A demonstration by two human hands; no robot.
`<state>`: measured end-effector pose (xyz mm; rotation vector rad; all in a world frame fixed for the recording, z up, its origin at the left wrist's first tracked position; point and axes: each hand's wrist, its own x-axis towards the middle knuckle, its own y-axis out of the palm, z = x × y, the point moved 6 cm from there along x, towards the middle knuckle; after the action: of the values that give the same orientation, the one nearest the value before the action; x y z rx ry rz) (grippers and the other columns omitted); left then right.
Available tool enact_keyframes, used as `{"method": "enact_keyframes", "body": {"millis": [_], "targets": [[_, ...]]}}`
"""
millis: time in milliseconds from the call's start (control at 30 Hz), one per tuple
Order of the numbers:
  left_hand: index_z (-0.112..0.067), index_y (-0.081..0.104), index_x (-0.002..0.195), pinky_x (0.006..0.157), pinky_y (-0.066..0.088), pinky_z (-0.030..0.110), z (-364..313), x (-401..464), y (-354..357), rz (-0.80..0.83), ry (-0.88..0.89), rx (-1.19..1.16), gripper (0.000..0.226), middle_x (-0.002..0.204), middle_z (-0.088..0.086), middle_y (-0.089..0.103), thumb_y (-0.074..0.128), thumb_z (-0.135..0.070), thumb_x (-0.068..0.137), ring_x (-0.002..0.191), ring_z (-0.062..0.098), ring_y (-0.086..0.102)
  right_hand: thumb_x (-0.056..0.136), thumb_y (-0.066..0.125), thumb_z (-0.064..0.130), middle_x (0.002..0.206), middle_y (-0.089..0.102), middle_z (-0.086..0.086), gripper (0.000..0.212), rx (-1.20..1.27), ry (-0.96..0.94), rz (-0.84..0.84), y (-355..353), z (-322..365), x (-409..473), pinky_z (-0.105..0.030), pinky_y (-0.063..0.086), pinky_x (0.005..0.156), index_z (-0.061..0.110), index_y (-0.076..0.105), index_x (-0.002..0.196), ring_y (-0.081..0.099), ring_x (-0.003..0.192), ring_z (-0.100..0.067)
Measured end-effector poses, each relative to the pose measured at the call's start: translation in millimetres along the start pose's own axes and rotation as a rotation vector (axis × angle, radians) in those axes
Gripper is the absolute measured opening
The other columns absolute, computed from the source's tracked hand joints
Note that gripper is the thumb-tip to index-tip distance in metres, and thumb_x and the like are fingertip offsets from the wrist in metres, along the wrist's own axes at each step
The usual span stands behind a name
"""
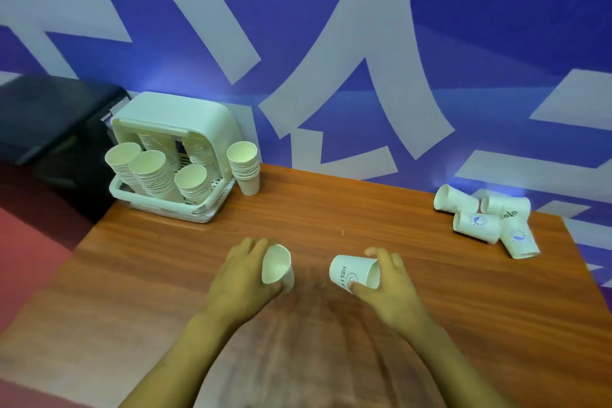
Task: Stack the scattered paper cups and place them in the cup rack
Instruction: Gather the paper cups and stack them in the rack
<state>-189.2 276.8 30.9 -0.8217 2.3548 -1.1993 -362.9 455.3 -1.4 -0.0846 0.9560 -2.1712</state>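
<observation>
Near the front edge of the table [331, 215], at its middle, both hands are holding one paper cup each. The left hand [238, 278] is wrapping its fingers round a plain cup [276, 265] whose open mouth is facing toward the person. The right hand [390, 288] is pinching a printed cup [351, 273] by its rim end, with the closed base pointing left at the other cup. By my reading, the person is lining the two up so one can slide into the other; a gap is lying between them, so they are not yet nested.

Bare wood is lying open between the hands and the things farther back, leaving an easy path either way.

Toward the far right corner, four loose cups [486, 220] are lying on their sides, touching one another and sitting close to the table's right edge.

At the far left corner, the cup rack [159, 208] is standing against the wall, already holding several stacks. One more stack [243, 167] is standing on the table just beside the rack's right side.
</observation>
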Motion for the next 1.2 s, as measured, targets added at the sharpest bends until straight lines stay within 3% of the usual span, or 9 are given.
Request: {"method": "enact_keyframes", "body": {"millis": [167, 300, 467, 600, 767, 967, 1067, 1200], "targets": [[-0.025, 0.05, 0.126, 0.09, 0.04, 0.03, 31.1, 15.1, -33.7, -0.077, -0.043, 0.028, 0.066, 0.123, -0.004, 0.047, 0.077, -0.037, 0.067, 0.113, 0.024, 0.043, 0.072, 0.076, 0.033, 0.115, 0.04, 0.009, 0.064, -0.055, -0.056, 0.072, 32.3, 30.3, 10.9, -0.031, 0.04, 0.095, 0.031, 0.042, 0.126, 0.045, 0.11, -0.016], [-0.022, 0.054, 0.123, 0.087, 0.037, 0.028, 44.2, 41.0, -57.7, -0.114, 0.018, 0.001, 0.066, 0.12, 0.0, 0.05, 0.066, -0.043, 0.061, 0.112, 0.025, 0.046, 0.072, 0.076, 0.033, 0.116, 0.041, 0.008, 0.063, -0.08, -0.066, 0.032, 31.5, 50.1, 30.1, -0.029, 0.04, 0.095, 0.029, 0.042, 0.126, 0.046, 0.112, -0.015], [-0.021, 0.053, 0.129, 0.091, 0.043, 0.04, 86.1, 82.9, -115.6, -0.284, 0.112, 0.101, 0.065, 0.121, 0.007, 0.053, 0.066, -0.043, 0.069, 0.107, 0.031, 0.05, 0.073, 0.075, 0.032, 0.114, 0.04, 0.009, 0.06, -0.085, -0.031, -0.047, 50.7, 89.3, 48.7, -0.018, 0.04, 0.081, 0.029, 0.043, 0.124, 0.045, 0.111, -0.012], [-0.022, 0.053, 0.129, 0.088, 0.042, 0.043, 128.8, 108.2, -156.6, -0.395, 0.133, 0.168, 0.065, 0.121, 0.006, 0.052, 0.078, -0.032, 0.07, 0.108, 0.031, 0.048, 0.072, 0.076, 0.034, 0.115, 0.04, 0.011, 0.06, -0.079, -0.023, -0.085, 85.3, 123.2, 59.2, -0.029, 0.04, 0.095, 0.03, 0.044, 0.123, 0.044, 0.112, -0.013], [-0.023, 0.054, 0.127, 0.088, 0.04, 0.044, 160.9, 142.9, -166.9, -0.326, 0.17, 0.189, 0.068, 0.121, 0.005, 0.053, 0.08, -0.032, 0.066, 0.11, 0.031, 0.048, 0.07, 0.078, 0.03, 0.113, 0.043, 0.009, 0.059, -0.094, 0.006, -0.162, 106.9, 144.8, 59.9, -0.024, 0.038, 0.085, 0.029, 0.047, 0.12, 0.047, 0.108, -0.014], [-0.025, 0.054, 0.127, 0.089, 0.037, 0.046, 179.1, 168.9, -148.2, -0.244, 0.23, 0.21, 0.063, 0.122, 0.003, 0.055, 0.077, -0.039, 0.07, 0.112, 0.03, 0.05, 0.071, 0.076, 0.034, 0.115, 0.043, 0.011, 0.059, -0.097, 0.054, -0.18, 116.9, 160.3, 66.2, -0.028, 0.042, 0.088, 0.03, 0.046, 0.122, 0.046, 0.11, -0.013], [-0.028, 0.051, 0.132, 0.1, 0.029, 0.053, 190.4, 175.4, -139.0, -0.183, 0.204, 0.263, 0.066, 0.13, 0.0, 0.054, 0.073, -0.046, 0.073, 0.12, 0.029, 0.047, 0.071, 0.076, 0.035, 0.115, 0.042, 0.012, 0.06, -0.119, 0.064, -0.177, 119.0, 166.1, 68.1, -0.027, 0.042, 0.087, 0.033, 0.045, 0.122, 0.046, 0.111, -0.011], [-0.035, 0.034, 0.143, 0.111, 0.008, 0.058, 198.5, 181.7, -131.0, -0.051, 0.165, 0.279, 0.079, 0.147, -0.006, 0.039, 0.07, -0.05, 0.074, 0.138, 0.022, 0.028, 0.07, 0.077, 0.036, 0.118, 0.041, 0.011, 0.068, -0.114, 0.103, -0.167, 123.5, 170.3, 71.5, -0.027, 0.042, 0.089, 0.031, 0.039, 0.126, 0.045, 0.112, -0.011]]}}
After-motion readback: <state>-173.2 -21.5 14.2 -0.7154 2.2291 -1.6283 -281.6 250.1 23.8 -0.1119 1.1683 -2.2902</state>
